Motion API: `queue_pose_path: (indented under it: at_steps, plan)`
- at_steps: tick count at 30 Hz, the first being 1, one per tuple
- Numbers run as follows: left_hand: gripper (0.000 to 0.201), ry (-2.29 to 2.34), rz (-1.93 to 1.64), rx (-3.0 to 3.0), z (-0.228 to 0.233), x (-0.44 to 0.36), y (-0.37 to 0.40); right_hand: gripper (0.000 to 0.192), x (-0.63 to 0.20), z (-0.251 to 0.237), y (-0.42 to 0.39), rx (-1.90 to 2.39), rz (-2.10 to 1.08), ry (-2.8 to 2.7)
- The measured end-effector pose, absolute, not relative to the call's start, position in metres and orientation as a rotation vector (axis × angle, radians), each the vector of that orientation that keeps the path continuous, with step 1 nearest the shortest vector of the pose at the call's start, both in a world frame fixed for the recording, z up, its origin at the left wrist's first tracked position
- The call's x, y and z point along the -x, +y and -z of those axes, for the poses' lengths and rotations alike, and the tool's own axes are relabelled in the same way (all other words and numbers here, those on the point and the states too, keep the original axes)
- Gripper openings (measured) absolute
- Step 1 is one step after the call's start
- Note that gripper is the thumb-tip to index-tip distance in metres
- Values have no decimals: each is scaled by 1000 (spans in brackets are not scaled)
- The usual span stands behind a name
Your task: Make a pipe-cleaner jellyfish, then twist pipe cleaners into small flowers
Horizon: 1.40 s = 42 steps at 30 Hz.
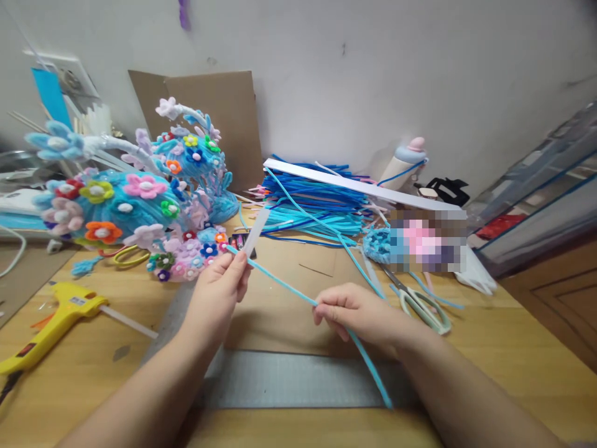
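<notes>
From the head camera, my left hand (222, 283) pinches a flat, translucent white strip (255, 231) together with the near end of a fuzzy light-blue pipe cleaner (280, 281), while my right hand (357, 311) closes around the same stem farther along, its tail trailing down over the grey cutting mat (298, 379). Under my hands lies a sheet of brown cardboard (284, 311) on the wooden table (504, 348). Behind it, a heap of blue pipe cleaners (317, 205) sits under a long white bar (354, 185). Left stands a fluffy flowered headpiece (135, 205); a yellow glue gun (51, 323) lies nearer me. Scissors (420, 302) rest just beside my right hand.
</notes>
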<state>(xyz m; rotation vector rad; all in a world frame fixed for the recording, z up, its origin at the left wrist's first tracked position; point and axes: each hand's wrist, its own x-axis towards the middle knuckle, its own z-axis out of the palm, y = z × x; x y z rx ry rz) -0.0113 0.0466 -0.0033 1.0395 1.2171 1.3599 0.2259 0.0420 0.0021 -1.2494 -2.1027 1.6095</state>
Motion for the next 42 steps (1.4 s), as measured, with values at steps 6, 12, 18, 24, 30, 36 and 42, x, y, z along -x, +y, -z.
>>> queue_pose_path:
  at_steps: [6, 12, 18, 24, 30, 36, 42]
  plan:
    - [33, 1201, -1348, -1067, 9, 9, 44, 29, -255, -11, 56, 1143, -1623, -2499]
    - [33, 1163, -996, -1437, 13, -18, 18, 46, -226, -8, 38, 1078, -1373, -1970]
    - [30, 1082, -837, -1523, 14, -27, 7, 31, -187, 11, 15, 1122, -1616, -1677]
    - [33, 1258, -803, -1567, 21, -25, 8, 26, -186, 17, 15, 1261, -1690, -1569]
    - [32, 1164, -798, -1397, 24, -29, 10, 19, -187, 15, 16, 1246, -1532, -1692]
    - [36, 1079, -768, -1348, 31, -28, 14, 25, -184, 21, 15, 1262, -1605, -1580]
    - [35, 1077, -766, -1368, 30, -28, 14, 27, -180, 24, 12, 1268, -1610, -1512]
